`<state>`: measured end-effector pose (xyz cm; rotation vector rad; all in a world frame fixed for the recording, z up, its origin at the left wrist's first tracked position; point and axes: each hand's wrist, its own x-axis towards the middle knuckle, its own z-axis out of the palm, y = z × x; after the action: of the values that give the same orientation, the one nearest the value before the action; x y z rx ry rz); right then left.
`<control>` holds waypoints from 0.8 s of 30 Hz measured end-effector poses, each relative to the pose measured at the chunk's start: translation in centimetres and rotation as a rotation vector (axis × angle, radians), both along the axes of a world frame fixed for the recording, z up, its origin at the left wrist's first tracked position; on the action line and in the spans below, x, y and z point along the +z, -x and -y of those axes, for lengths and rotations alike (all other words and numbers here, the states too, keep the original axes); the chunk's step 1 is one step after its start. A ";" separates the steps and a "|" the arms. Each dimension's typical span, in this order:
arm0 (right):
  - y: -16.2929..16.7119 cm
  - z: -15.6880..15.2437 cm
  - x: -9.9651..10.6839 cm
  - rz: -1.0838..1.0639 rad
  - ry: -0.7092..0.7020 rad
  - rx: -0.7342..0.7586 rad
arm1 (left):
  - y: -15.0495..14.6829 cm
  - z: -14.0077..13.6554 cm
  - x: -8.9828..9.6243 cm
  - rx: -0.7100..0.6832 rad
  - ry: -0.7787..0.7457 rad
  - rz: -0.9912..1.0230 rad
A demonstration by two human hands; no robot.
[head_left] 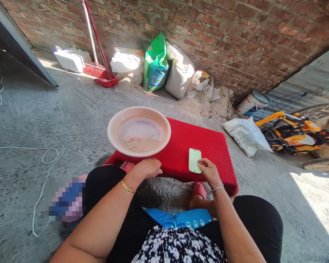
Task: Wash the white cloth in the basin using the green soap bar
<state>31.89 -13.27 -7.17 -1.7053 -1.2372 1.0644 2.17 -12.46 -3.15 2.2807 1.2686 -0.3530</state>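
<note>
A pale green flat rectangle with rounded corners point(194, 159), phone-like in shape, lies on a red cloth-covered low table point(200, 135). The fingers of my right hand point(209, 172) pinch its lower right edge. My left hand point(148, 168) is curled closed just below the rim of a wide pinkish basin point(112, 140). Whether anything is inside those curled fingers is hidden. The basin stands on the table's left part and holds water, with small dark bits in it.
A red dustpan point(106, 81) and broom, a green sack point(155, 67) and a white sack point(179, 73) stand along the brick wall. To the right are a paint bucket point(253, 103) and a yellow toy excavator point(296, 133). A white cable point(45, 179) crosses the floor at left.
</note>
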 end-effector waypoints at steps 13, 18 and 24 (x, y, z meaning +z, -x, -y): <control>10.1 -8.4 -0.1 -0.084 -0.021 0.125 | -0.1 0.1 0.3 0.051 0.031 -0.016; 8.8 -9.7 -0.7 -0.007 0.031 0.123 | -0.3 0.1 0.4 0.061 0.028 -0.013; 0.3 -6.6 1.1 0.116 -0.021 -0.042 | -0.6 0.4 1.0 0.091 0.027 -0.024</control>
<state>31.55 -6.64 -6.11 -1.7901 -1.2743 0.9360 2.80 -12.90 -2.10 2.1936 1.3663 -0.3643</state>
